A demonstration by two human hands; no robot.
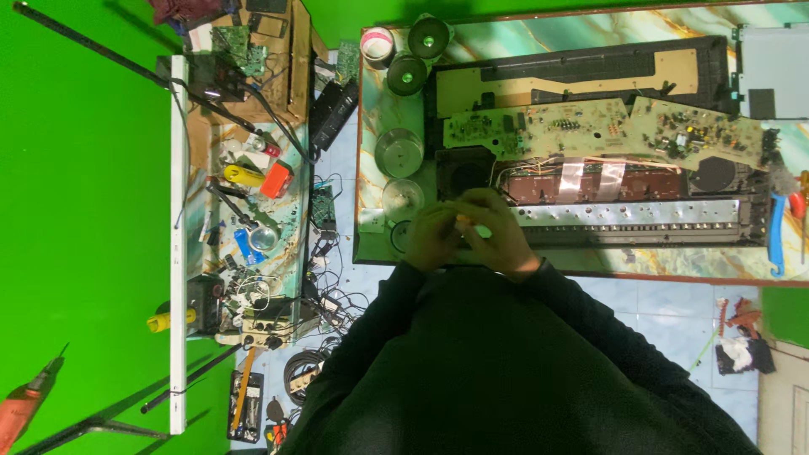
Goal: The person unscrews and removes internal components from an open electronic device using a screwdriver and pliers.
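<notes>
— Where were your hands just then?

— Your left hand (431, 237) and right hand (497, 234) were drawn together at the near edge of the table (590, 263), both closed on a small yellow-and-green tool (472, 226).

— And the keyboard?

— The opened keyboard (590, 177) lay beside them, cover off, circuit boards (590, 128) bare, speakers (407, 74) set aside. You had it well stripped; I judged it far from reassembled.

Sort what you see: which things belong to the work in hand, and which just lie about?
In hand: left hand and right hand together on a small pale part, over the opened keyboard.

Lying about: round speakers, tape roll, blue tool, orange drill.
</notes>
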